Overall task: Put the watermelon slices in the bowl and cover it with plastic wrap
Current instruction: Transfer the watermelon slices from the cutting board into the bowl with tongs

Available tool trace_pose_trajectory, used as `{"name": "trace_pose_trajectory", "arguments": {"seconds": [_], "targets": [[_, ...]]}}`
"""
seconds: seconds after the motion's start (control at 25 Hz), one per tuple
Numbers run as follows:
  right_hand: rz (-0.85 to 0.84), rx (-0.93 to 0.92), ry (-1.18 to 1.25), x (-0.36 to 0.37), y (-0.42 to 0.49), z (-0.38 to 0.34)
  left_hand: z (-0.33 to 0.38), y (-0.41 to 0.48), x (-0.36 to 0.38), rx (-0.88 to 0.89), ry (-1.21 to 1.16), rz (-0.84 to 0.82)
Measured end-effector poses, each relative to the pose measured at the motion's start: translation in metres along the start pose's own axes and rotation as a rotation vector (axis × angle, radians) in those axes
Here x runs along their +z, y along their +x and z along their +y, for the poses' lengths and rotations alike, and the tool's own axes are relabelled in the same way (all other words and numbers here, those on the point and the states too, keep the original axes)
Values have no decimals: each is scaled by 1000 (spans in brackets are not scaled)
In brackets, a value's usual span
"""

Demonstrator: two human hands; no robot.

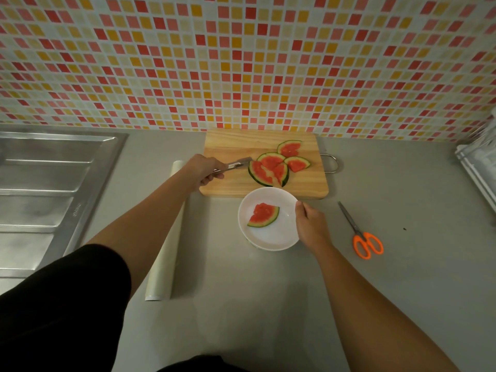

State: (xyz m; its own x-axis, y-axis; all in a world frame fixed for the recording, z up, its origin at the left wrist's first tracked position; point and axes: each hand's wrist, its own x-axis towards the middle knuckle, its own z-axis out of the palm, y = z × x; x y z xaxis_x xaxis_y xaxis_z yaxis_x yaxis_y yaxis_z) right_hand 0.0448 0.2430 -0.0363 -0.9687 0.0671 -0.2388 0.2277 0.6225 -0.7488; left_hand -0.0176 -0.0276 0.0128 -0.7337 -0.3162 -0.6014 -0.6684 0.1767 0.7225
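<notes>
While L hand (203, 170) grips tongs (236, 165), R hand (311, 224) fingers (300, 208) pinch bowl (268, 238) rim, 1 watermelon slice (264, 214) inside

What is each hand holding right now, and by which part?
The left hand grips metal tongs by their handle end; the right hand holds the white bowl by its right rim.

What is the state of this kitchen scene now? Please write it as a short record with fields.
left hand: holds tongs, tips beside the slices on the cutting board
right hand: holds the rim of the bowl
bowl content: one watermelon slice
plastic wrap roll: lies on the counter, left of the bowl
scissors: on the counter, right of the bowl
bowl cover: none yet
</notes>
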Motion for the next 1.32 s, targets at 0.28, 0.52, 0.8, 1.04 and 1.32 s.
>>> {"name": "trace_pose_trajectory", "arguments": {"seconds": [0.28, 0.52, 0.8, 1.04, 1.32], "targets": [[1, 2, -4, 0, 1, 1, 13, 3, 10, 279, 475, 104], [5, -2, -4, 1, 1, 1, 12, 1, 11, 60, 100, -37], [7, -2, 30, 1, -1, 2, 3, -8, 18, 516, 585, 239], [16, -1, 14, 1, -1, 2, -28, -18, 32, 732, 756, 309], [14, 9, 2, 1, 0, 2, -12, -8, 24, 624, 803, 375]]}}
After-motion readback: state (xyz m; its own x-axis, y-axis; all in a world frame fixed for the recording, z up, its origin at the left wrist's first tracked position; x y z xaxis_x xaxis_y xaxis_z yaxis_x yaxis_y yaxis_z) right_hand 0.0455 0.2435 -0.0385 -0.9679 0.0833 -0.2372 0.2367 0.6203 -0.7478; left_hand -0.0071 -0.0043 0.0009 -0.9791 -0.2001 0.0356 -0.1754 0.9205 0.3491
